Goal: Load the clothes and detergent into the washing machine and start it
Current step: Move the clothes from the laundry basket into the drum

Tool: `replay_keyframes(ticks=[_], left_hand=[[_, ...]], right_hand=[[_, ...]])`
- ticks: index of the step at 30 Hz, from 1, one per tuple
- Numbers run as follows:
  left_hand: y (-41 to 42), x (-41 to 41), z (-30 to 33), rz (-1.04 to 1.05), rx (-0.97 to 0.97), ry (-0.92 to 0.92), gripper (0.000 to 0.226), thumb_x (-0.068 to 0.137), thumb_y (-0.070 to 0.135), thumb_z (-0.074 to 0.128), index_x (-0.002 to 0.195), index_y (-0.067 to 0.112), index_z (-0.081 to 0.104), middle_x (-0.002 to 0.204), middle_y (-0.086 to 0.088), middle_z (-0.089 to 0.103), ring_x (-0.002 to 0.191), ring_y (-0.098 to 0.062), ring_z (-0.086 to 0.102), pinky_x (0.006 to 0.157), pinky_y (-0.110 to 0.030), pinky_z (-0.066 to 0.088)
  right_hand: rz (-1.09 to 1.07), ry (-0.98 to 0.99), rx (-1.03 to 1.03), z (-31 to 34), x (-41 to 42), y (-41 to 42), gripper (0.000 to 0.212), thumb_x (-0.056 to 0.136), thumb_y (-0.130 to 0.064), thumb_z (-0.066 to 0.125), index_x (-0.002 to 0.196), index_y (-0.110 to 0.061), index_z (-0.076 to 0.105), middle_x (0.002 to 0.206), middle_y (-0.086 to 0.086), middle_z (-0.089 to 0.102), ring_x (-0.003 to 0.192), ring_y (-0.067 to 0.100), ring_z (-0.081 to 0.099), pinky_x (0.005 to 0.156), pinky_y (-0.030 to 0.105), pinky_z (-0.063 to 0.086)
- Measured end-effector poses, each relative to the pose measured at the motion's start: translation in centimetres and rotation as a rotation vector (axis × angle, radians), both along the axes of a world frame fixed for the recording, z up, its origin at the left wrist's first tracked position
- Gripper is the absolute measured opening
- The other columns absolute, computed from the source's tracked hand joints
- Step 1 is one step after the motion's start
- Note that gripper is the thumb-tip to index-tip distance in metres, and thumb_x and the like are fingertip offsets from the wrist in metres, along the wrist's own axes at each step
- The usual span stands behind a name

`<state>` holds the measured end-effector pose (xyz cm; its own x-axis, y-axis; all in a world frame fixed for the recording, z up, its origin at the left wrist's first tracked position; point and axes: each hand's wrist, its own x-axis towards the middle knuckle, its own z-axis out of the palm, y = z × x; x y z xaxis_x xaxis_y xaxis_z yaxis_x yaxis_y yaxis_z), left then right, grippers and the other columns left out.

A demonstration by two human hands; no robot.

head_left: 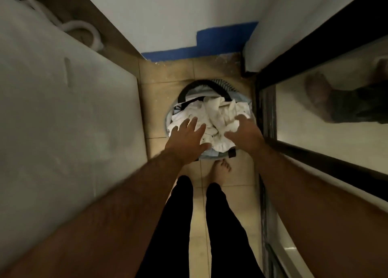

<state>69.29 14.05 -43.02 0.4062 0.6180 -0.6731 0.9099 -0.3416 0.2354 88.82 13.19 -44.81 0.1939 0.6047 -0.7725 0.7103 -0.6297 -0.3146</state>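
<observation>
Laundry basket (238,101) on tiled floor (168,78), heaped with white clothes (218,112). My left hand (186,141) above heap, fingers spread; right hand (246,130) fingers loosely curled over clothes. No legible labels.

The floor (168,72) was a thin strip between two big things. On the left stood a wide white machine top (69,130). On the right ran a dark frame (315,53) with glass (327,135) in it. A wall (168,15) closed the far end. The round basket (168,118) filled most of the strip, close to the frame on the right, with a little more floor on its left. Its black handle (201,84) arched over the far side, so the way in was from above and the near side. White clothes (220,114) were piled to the rim. The left hand (186,140) and right hand (244,134) were spread over the pile. A bare foot (220,169) stood just beside the basket.
</observation>
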Motion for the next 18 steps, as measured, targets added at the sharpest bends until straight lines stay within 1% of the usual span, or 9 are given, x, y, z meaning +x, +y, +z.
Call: replay_keyframes(ticks=[3, 7, 9, 11, 12, 14, 16, 17, 18], left_hand=[[0.4, 0.7, -5.1, 0.021, -0.015, -0.01, 0.07, 0.095, 0.059, 0.037, 0.152, 0.023, 0.019, 0.162, -0.009, 0.008, 0.148, -0.029, 0.01, 0.114, -0.051, 0.023], [0.2, 1.0, -11.2, 0.059, -0.037, -0.012, 0.07, 0.095, 0.06, 0.033, 0.152, 0.023, 0.018, 0.161, -0.009, 0.009, 0.148, -0.028, 0.01, 0.114, -0.051, 0.023], [0.2, 1.0, -13.0, 0.069, -0.04, -0.021, 0.07, 0.095, 0.061, 0.029, 0.152, 0.023, 0.018, 0.161, -0.009, 0.01, 0.148, -0.027, 0.011, 0.113, -0.05, 0.024], [0.3, 0.9, -13.6, 0.081, -0.056, -0.034, 0.07, 0.095, 0.062, 0.027, 0.152, 0.023, 0.018, 0.161, -0.008, 0.011, 0.147, -0.027, 0.012, 0.113, -0.049, 0.024], [0.3, 0.9, -13.7, 0.108, -0.07, -0.05, 0.07, 0.095, 0.063, 0.027, 0.152, 0.023, 0.019, 0.161, -0.008, 0.012, 0.147, -0.027, 0.013, 0.113, -0.049, 0.024], [0.4, 1.0, -13.3, 0.225, -0.111, -0.093, 0.072, 0.094, 0.064, 0.027, 0.152, 0.023, 0.022, 0.161, -0.008, 0.015, 0.147, -0.027, 0.016, 0.114, -0.05, 0.025], [0.6, 1.3, -12.2, 0.407, -0.16, -0.169, 0.075, 0.093, 0.067, 0.025, 0.151, 0.02, 0.024, 0.159, -0.01, 0.02, 0.146, -0.028, 0.019, 0.115, -0.049, 0.025], [0.7, 1.8, -11.3, 0.497, -0.175, -0.214, 0.074, 0.094, 0.066, 0.025, 0.151, 0.018, 0.026, 0.158, -0.01, 0.024, 0.146, -0.027, 0.021, 0.116, -0.046, 0.024], [0.7, 2.2, -10.6, 0.592, -0.204, -0.248, 0.072, 0.095, 0.064, 0.025, 0.149, 0.017, 0.029, 0.156, -0.011, 0.029, 0.144, -0.027, 0.025, 0.116, -0.043, 0.024]], right_hand=[[-0.142, -0.033, 0.065, -5.3, -0.7, 1.9, 0.08, 0.078, -0.04, 0.074, 0.143, -0.015, 0.034, 0.14, 0.017, 0.044, 0.125, 0.034, 0.048, 0.094, 0.04, 0.047], [-0.402, -0.027, 0.09, -11.9, -1.7, 2.5, 0.092, 0.069, -0.05, 0.079, 0.139, -0.018, 0.029, 0.131, 0.014, 0.049, 0.112, 0.034, 0.057, 0.082, 0.048, 0.057], [-0.458, -0.011, 0.095, -14.6, -2.3, 2.0, 0.079, 0.075, -0.045, 0.074, 0.135, -0.016, 0.032, 0.116, 0.006, 0.054, 0.104, 0.026, 0.059, 0.083, 0.041, 0.056], [-0.509, 0.02, 0.114, -16.0, -2.7, 1.4, 0.056, 0.082, -0.037, 0.068, 0.127, -0.014, 0.043, 0.102, 0.0, 0.053, 0.095, 0.02, 0.058, 0.085, 0.039, 0.054], [-0.563, 0.065, 0.12, -16.2, -2.8, 1.1, 0.044, 0.083, -0.034, 0.067, 0.118, -0.014, 0.049, 0.097, -0.001, 0.054, 0.092, 0.02, 0.057, 0.085, 0.039, 0.054], [-0.7, 0.15, 0.134, -15.6, -3.0, 0.5, 0.023, 0.085, -0.029, 0.066, 0.097, -0.014, 0.053, 0.086, 0.0, 0.055, 0.086, 0.022, 0.057, 0.076, 0.034, 0.052], [-0.843, 0.224, 0.153, -13.7, -3.2, 0.1, 0.021, 0.086, -0.023, 0.064, 0.09, -0.005, 0.056, 0.086, 0.012, 0.06, 0.084, 0.028, 0.061, 0.071, 0.037, 0.051], [-0.896, 0.263, 0.165, -12.2, -3.3, 0.0, 0.02, 0.085, -0.022, 0.063, 0.091, -0.003, 0.059, 0.091, 0.016, 0.064, 0.087, 0.032, 0.064, 0.072, 0.041, 0.055], [-0.911, 0.294, 0.169, -10.7, -3.6, 0.0, 0.015, 0.084, -0.022, 0.064, 0.089, -0.007, 0.063, 0.092, 0.016, 0.066, 0.089, 0.033, 0.065, 0.074, 0.044, 0.057]])
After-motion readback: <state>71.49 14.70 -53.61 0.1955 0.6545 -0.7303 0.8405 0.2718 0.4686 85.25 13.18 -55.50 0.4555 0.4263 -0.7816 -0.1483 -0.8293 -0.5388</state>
